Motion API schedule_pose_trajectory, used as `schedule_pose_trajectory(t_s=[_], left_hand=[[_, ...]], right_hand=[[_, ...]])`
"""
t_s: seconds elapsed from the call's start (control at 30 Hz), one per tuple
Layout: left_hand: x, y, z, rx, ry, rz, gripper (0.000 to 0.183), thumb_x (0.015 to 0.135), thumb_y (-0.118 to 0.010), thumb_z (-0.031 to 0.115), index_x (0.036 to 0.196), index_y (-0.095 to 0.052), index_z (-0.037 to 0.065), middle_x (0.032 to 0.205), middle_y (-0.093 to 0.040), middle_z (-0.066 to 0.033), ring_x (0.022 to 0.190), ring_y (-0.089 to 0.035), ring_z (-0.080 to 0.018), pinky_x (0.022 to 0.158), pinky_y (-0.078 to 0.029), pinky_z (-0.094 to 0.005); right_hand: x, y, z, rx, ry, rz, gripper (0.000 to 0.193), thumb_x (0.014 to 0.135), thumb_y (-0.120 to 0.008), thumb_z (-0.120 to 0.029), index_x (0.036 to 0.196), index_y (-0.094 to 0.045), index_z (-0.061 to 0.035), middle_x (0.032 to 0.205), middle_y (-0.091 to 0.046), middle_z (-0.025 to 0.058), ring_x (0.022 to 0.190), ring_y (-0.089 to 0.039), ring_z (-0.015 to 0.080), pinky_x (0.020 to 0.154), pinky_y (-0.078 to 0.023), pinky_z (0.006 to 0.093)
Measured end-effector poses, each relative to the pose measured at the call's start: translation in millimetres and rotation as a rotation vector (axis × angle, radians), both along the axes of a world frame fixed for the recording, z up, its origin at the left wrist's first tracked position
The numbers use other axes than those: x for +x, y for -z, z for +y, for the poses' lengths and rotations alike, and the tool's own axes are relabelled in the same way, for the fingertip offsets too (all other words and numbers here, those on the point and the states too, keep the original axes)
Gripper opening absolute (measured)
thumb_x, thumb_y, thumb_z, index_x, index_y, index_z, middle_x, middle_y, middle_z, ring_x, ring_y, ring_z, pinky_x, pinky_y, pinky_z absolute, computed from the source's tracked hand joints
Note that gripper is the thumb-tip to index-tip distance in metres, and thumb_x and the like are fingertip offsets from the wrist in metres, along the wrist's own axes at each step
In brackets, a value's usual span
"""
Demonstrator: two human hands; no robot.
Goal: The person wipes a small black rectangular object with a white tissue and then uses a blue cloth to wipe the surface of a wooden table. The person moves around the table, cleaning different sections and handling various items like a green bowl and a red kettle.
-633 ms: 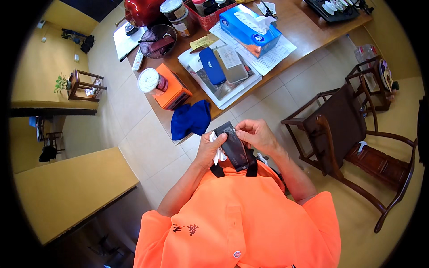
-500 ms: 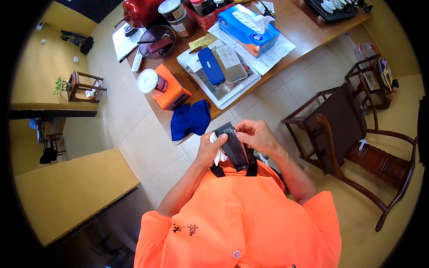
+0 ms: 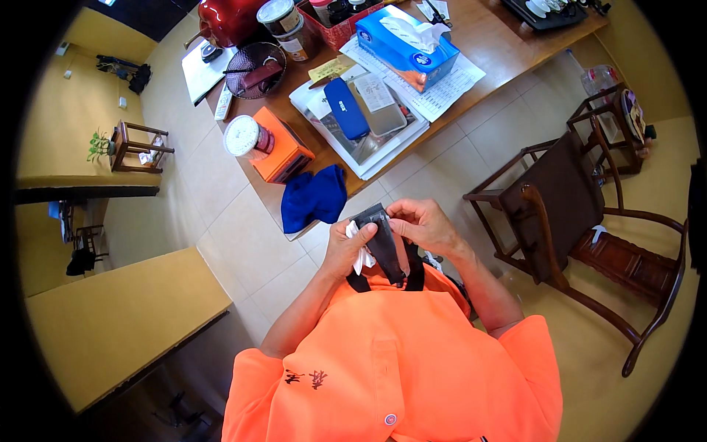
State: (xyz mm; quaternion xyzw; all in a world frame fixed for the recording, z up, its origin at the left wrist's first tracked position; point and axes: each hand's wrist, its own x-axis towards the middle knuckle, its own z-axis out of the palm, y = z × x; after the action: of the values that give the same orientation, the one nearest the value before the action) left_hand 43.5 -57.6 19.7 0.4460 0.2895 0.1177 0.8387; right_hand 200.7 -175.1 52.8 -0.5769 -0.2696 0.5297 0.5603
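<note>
the pouch (image 3: pixel 383 254), dark and flat, is up in both hands, in front of the shirt (image 3: pixel 383 346). it lies to the right of the orange box (image 3: pixel 287 156) and nearer the wearer, clear of the table (image 3: pixel 482 37). its top edge leans left, and a pale brownish band runs down its right side; whether that is a slit or a shine, i cannot tell.

the left hand (image 3: pixel 341 250) pinches the pouch's left side, thumb flat on the front, the other fingers curled behind and mostly hidden. a crumpled white wad (image 3: pixel 361 258) sits between that palm and the pouch. the right hand (image 3: pixel 429 227) has thumb and forefinger pressed together at the pouch's upper right edge, the rest bent in; just what the tips grip is too small to tell.

nearest the hands is the blue cloth (image 3: pixel 313 197), touching the orange box on its near side. a white-lidded tub (image 3: pixel 248 138) is at the orange box's left. to the right of the orange box are papers (image 3: pixel 361 160), with a blue case (image 3: pixel 346 109) on them, and farther off the tissues (image 3: pixel 440 70). a chair (image 3: pixel 552 206) stands well to its right.
</note>
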Motion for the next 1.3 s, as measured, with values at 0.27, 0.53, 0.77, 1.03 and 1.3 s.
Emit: schedule_pose_trajectory(t_s=[0.27, 0.53, 0.77, 1.03, 1.3], left_hand=[[-5.1, 1.7, 4.1, -0.011, 0.044, 0.057, 0.037, 0.096, -0.049, 0.038, 0.088, -0.063, 0.004, 0.068, -0.063, -0.0016, 0.051, -0.057, -0.0079, 0.045, -0.045, -0.0211], [-1.0, -3.0, 5.3, -0.010, 0.030, 0.059, 0.044, 0.099, -0.042, 0.043, 0.089, -0.060, 0.005, 0.071, -0.062, -0.0016, 0.053, -0.056, -0.0072, 0.046, -0.045, -0.0215], [0.6, 2.0, 7.8, -0.047, -0.009, -0.009, 0.030, 0.096, -0.054, 0.031, 0.098, -0.061, 0.002, 0.080, -0.065, -0.0017, 0.063, -0.059, -0.0069, 0.056, -0.049, -0.0211], [12.2, -4.5, 6.2, -0.033, -0.055, -0.001, 0.020, 0.083, -0.072, 0.011, 0.099, -0.064, 0.001, 0.088, -0.067, -0.0024, 0.076, -0.062, -0.0081, 0.069, -0.051, -0.0230], [16.1, -2.5, 8.6, 0.020, -0.223, 0.050, 0.019, 0.082, -0.072, 0.010, 0.098, -0.065, 0.001, 0.089, -0.068, -0.0033, 0.076, -0.062, -0.0096, 0.070, -0.051, -0.0243]], right_hand=[[-3.4, 14.0, 7.3, -0.002, 0.099, -0.099, 0.011, 0.082, -0.061, -0.005, 0.087, -0.063, 0.0043, 0.074, -0.065, 0.0028, 0.069, -0.058, 0.0062, 0.061, -0.048, 0.0224], [-8.0, 26.2, 14.0, 0.038, 0.163, -0.177, 0.007, 0.081, -0.063, -0.003, 0.082, -0.063, 0.0038, 0.071, -0.065, 0.0036, 0.066, -0.059, 0.0057, 0.059, -0.048, 0.0217], [-7.1, 24.5, 14.8, 0.055, 0.147, -0.240, 0.005, 0.086, -0.062, -0.001, 0.085, -0.060, 0.0031, 0.076, -0.062, -0.0003, 0.069, -0.057, 0.0038, 0.059, -0.047, 0.0187], [-8.0, 27.2, 19.2, 0.066, 0.172, -0.140, 0.007, 0.088, -0.062, -0.003, 0.087, -0.060, 0.0029, 0.077, -0.061, -0.0010, 0.071, -0.056, 0.0036, 0.060, -0.047, 0.0190], [-2.2, 21.0, 20.0, 0.011, 0.219, 0.158, 0.021, 0.091, -0.058, -0.019, 0.087, -0.063, 0.0016, 0.067, -0.059, 0.0007, 0.059, -0.053, 0.0053, 0.050, -0.041, 0.0210]])
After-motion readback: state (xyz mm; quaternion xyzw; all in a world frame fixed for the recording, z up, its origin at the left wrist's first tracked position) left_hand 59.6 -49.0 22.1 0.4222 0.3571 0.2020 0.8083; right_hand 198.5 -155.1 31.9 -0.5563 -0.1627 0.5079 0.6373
